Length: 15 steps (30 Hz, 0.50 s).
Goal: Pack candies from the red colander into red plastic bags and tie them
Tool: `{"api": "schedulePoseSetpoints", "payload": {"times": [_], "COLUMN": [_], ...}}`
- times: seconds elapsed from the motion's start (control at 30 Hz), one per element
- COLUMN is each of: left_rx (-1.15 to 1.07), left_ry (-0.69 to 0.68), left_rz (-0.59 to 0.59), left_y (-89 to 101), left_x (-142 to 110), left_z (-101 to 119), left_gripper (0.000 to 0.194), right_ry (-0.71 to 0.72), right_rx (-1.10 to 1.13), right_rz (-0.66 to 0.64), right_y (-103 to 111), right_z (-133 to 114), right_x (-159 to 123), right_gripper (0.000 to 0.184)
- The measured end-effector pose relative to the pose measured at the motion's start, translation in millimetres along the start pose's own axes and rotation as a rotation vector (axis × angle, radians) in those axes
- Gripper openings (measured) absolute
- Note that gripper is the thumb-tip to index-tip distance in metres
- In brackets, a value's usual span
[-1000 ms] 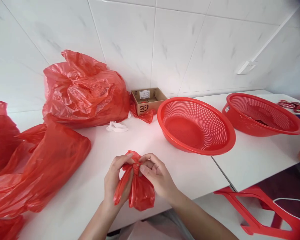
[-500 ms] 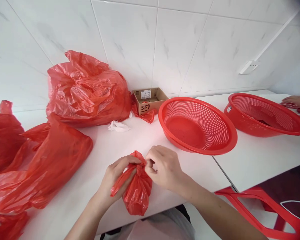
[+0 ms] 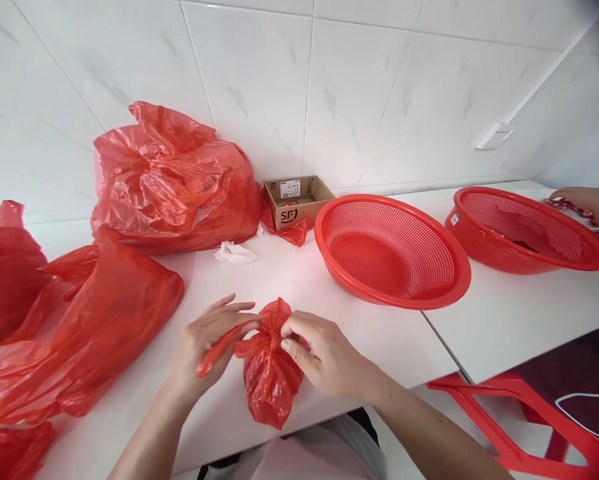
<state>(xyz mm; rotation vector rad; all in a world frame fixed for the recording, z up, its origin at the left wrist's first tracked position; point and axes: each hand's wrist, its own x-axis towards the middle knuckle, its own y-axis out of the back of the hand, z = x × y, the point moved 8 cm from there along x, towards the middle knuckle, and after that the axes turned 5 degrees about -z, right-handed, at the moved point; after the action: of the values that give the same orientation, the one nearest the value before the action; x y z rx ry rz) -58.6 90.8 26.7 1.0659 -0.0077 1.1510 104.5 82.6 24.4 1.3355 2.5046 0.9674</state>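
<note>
A small red plastic bag [image 3: 273, 390], gathered at its neck and full below, rests near the table's front edge. My left hand [image 3: 212, 343] pinches one strip of the bag between thumb and forefinger, its other fingers stretched out. On the other side of the neck, my right hand [image 3: 316, 347] has thumb and fingers closed on the plastic. The neck looks twisted or knotted between the two hands. What the bag contains is hidden.
An open red colander [image 3: 394, 293] sits right of my hands, with another red basket [image 3: 509, 257] beyond it. Against the wall are a large red bag [image 3: 179, 187] and a cardboard box [image 3: 294, 215]. More red bags [image 3: 109, 333] lie left. A co-worker's hand [image 3: 584, 198] is far right.
My left hand has shifted left, drawing a strip of the bag outward. My right hand has closed onto the bag's neck. The co-worker's hand has moved slightly.
</note>
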Motion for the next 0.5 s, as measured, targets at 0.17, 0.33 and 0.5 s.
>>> {"api": "schedulePoseSetpoints", "payload": {"times": [0.17, 0.33, 0.5], "left_rx": [0.026, 0.011, 0.02], "left_ry": [0.056, 0.089, 0.237], "left_rz": [0.019, 0.032, -0.012], "left_y": [8.3, 24.3, 69.4], "left_x": [-11.2, -5.7, 9.5], "left_z": [-9.3, 4.4, 33.3], "left_gripper": [0.014, 0.015, 0.017], "right_ry": [0.011, 0.017, 0.168], "right_rx": [-0.186, -0.164, 0.12], "right_rz": [-0.087, -0.062, 0.088], "right_y": [-12.0, -13.6, -8.1], "right_z": [-0.9, -9.8, -27.6], "right_x": [-9.1, -12.2, -16.2], "right_gripper": [0.012, 0.013, 0.011]}}
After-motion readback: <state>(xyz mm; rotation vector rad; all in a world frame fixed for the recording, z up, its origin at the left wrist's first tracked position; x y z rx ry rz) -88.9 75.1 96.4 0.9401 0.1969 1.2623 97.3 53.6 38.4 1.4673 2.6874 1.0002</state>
